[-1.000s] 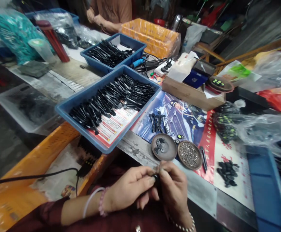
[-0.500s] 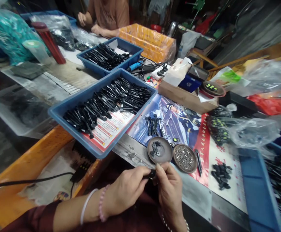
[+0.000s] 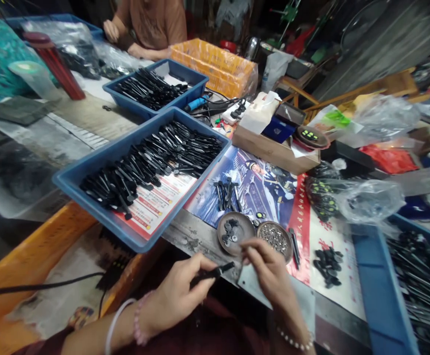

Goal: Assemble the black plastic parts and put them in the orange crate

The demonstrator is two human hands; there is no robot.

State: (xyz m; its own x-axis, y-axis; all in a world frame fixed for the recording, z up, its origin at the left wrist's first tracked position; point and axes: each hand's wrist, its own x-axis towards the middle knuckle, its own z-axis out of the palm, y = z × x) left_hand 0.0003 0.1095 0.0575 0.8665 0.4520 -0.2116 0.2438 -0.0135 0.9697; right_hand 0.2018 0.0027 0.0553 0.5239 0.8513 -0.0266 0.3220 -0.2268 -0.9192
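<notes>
One black piece [image 3: 217,271], lower centre of the frame, is pinched in the left hand's [image 3: 180,288] fingers; a loose pinch might drop it. The right hand's [image 3: 269,268] fingers curl, contents unclear, near two dishes [image 3: 246,228]; a knock could spill them. Two blue trays [image 3: 95,215] sit left of centre.

Slim plastic piece [image 3: 222,269] solid black, rectangular plastic tray [image 3: 135,240] blue, tiny metal parts [image 3: 274,236] silver, glossy printed poster [image 3: 264,197] blue, red-banded with pale characters.
</notes>
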